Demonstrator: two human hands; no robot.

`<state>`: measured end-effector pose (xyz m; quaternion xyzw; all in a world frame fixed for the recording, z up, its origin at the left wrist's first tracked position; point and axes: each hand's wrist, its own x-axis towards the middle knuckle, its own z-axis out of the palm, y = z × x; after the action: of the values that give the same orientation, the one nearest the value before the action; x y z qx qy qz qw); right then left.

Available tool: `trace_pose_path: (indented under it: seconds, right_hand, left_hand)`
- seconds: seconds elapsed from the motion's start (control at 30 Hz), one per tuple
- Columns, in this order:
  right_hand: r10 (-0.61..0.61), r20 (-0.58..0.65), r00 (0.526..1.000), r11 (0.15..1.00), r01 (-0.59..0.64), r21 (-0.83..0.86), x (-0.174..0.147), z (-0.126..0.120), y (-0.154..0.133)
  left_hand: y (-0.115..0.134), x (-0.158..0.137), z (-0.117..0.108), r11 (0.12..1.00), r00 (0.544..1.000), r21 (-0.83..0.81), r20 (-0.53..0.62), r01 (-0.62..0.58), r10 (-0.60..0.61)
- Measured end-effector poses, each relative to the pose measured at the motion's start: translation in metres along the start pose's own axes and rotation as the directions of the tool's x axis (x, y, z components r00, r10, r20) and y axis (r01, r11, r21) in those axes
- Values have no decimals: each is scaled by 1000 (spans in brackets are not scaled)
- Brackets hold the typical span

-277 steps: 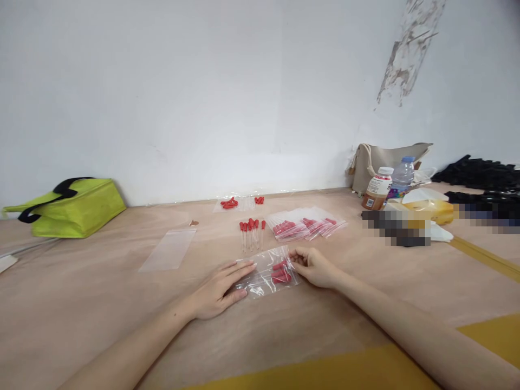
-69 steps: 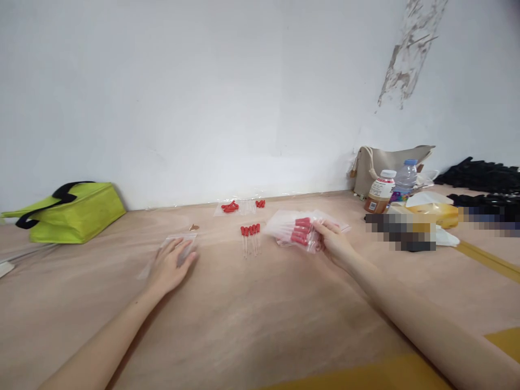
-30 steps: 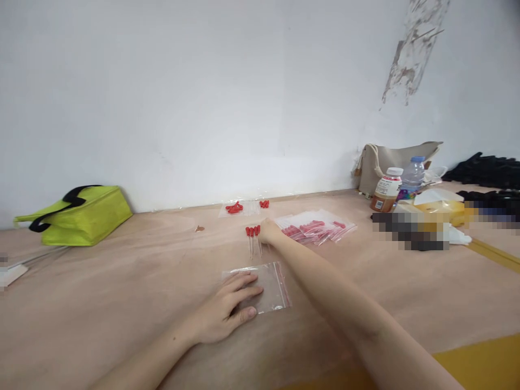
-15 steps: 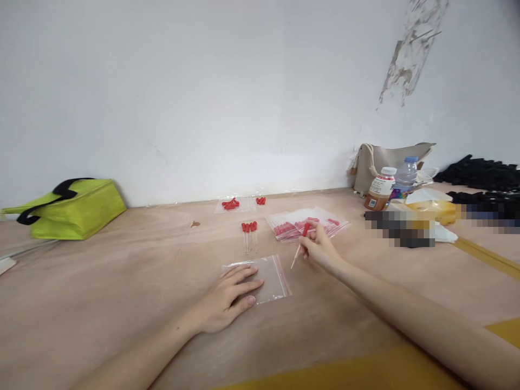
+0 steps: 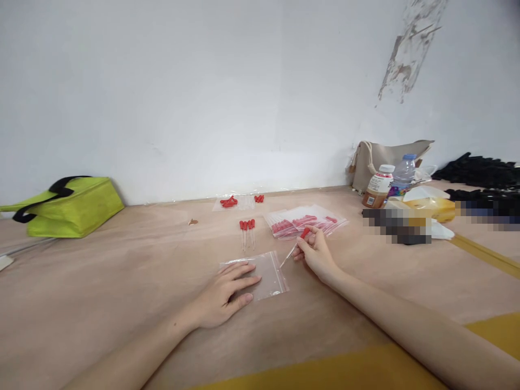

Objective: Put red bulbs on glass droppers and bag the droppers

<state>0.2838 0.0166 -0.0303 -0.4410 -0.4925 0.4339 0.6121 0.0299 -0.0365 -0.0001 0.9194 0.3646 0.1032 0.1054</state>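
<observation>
My left hand lies flat, fingers spread, on a clear zip bag whose zip edge faces right. My right hand pinches a dropper by its red bulb. The dropper's thin clear tube slants down to the left, its tip at the bag's zip edge; whether it is inside the opening I cannot tell. Beyond the bag, several red-topped droppers lie side by side. Just past my right hand is a stack of zip bags with red bulbs showing through.
At the wall lie red bulbs on clear plastic and a smaller red cluster. A lime-green bag stands left. On the right are bottles, a beige bag, a yellow pack and a black pile.
My right hand has moved slightly left and tilted the dropper flatter, bringing its tip to the bag's zip edge. My left hand stays on the bag.
</observation>
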Motion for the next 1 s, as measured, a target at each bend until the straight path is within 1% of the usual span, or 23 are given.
trace_pose_path:
  seconds: [0.07, 0.17, 0.23, 0.27, 0.33, 0.4, 0.43, 0.5, 0.57, 0.7, 0.73, 0.77, 0.83, 1.0]
  right_hand:
    - [27, 10, 1000, 999, -27, 38, -4, 1, -1]
    - [99, 65, 993, 988, -106, 110, -11, 4, -5]
    - [142, 127, 982, 976, -160, 150, -16, 3, -9]
    - [155, 183, 971, 971, -183, 151, -18, 1, -12]
    - [159, 349, 924, 974, -205, 100, -19, -6, -17]
    - [138, 512, 848, 984, -175, 25, -18, -12, -21]
    - [123, 563, 817, 989, -147, -2, -16, -15, -22]
    - [79, 608, 790, 996, -93, -7, -14, -16, -23]
    - [60, 637, 769, 997, -81, 3, -13, -13, -23]
    - [126, 723, 680, 984, -176, -6, -16, -2, -22]
    - [140, 733, 666, 981, -196, -8, -17, 0, -21]
    - [146, 735, 663, 978, -207, -8, -18, 1, -21]
    - [149, 721, 676, 978, -208, -7, -18, 2, -20]
    - [161, 644, 748, 982, -186, -29, -12, -6, -16]
  left_hand:
    - [1, 0, 0, 1000, 1000, -2, -6, -3, 3]
    - [2, 0, -2, 1000, 1000, -20, -21, -9, 9]
    - [4, 0, -3, 999, 1000, -32, -31, -7, 6]
    - [4, 0, -4, 999, 999, -37, -34, -3, 2]
    - [6, 0, -5, 999, 999, -45, -37, 4, -6]
    - [6, 0, -5, 998, 999, -55, -42, 6, -9]
    - [6, 0, -5, 998, 999, -62, -45, 5, -7]
    - [5, 0, -5, 997, 999, -74, -54, 0, -3]
    - [4, 0, -4, 997, 999, -77, -55, -2, -3]
    - [3, -1, -2, 997, 999, -78, -52, -6, 2]
    - [3, -1, -2, 997, 999, -82, -51, -8, 3]
    - [3, -1, -2, 996, 999, -85, -50, -8, 4]
    - [3, -1, -2, 995, 999, -96, -50, -4, -1]
    - [-4, -5, -10, 989, 999, -148, -36, -12, 7]
